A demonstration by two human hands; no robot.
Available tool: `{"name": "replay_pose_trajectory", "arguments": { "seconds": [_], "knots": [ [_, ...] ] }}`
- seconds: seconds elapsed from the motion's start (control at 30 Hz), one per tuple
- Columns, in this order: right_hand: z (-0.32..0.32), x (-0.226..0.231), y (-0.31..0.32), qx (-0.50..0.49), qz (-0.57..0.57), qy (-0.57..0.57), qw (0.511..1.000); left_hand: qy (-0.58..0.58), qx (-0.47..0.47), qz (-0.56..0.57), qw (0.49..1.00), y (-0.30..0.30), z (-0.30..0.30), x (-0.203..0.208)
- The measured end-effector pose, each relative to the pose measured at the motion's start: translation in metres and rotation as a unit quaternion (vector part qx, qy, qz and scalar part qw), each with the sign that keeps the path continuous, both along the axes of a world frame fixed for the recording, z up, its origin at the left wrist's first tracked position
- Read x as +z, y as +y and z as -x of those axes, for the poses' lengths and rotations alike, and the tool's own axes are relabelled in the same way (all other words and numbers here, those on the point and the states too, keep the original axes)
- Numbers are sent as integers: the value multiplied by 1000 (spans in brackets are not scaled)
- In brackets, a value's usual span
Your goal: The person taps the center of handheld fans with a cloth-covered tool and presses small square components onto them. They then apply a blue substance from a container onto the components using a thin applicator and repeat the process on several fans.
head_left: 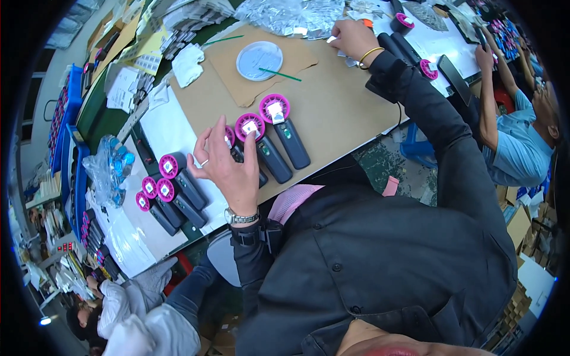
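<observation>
My left hand (228, 166) is raised over the near part of the cardboard-covered table, fingers apart and holding nothing. Its thumb is close to the white square on a pink-headed handheld fan (270, 155). To the right of that lies another such fan (291, 139), and a third (230, 137) is partly hidden behind my fingers. My right hand (355, 44) reaches to the far right of the table. A small white piece (332, 40) shows at its pinched fingertips; its kind is too small to make out.
A round white dish (259, 60) with a green stick (280, 74) lies on brown cardboard (237, 89). Clear plastic bags (291, 16) are heaped behind. More fans (172, 193) lie left. Dark fans (401, 47) lie beside my right forearm. A co-worker (516, 142) sits at right.
</observation>
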State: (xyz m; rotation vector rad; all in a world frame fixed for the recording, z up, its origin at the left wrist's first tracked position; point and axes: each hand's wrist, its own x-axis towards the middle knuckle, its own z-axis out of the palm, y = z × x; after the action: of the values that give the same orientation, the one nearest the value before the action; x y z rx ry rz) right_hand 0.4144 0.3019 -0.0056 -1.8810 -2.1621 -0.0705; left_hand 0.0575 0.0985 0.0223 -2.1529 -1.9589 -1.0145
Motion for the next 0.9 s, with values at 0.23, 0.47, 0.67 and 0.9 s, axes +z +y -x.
{"name": "replay_pose_trajectory", "arguments": {
  "seconds": [0.23,0.47,0.67,0.9],
  "knots": [
    [5,25,-11,24,18,196,980,-19,-24,13,999,-2,1,1],
    [124,91,-62,413,152,276,855,-19,-57,29,998,-1,3,3],
    [159,89,-71,357,332,322,812,-63,-41,-9,997,-6,6,4],
    [162,115,-90,228,450,526,685,-74,-50,-36,995,-7,13,8]
  ]
}}
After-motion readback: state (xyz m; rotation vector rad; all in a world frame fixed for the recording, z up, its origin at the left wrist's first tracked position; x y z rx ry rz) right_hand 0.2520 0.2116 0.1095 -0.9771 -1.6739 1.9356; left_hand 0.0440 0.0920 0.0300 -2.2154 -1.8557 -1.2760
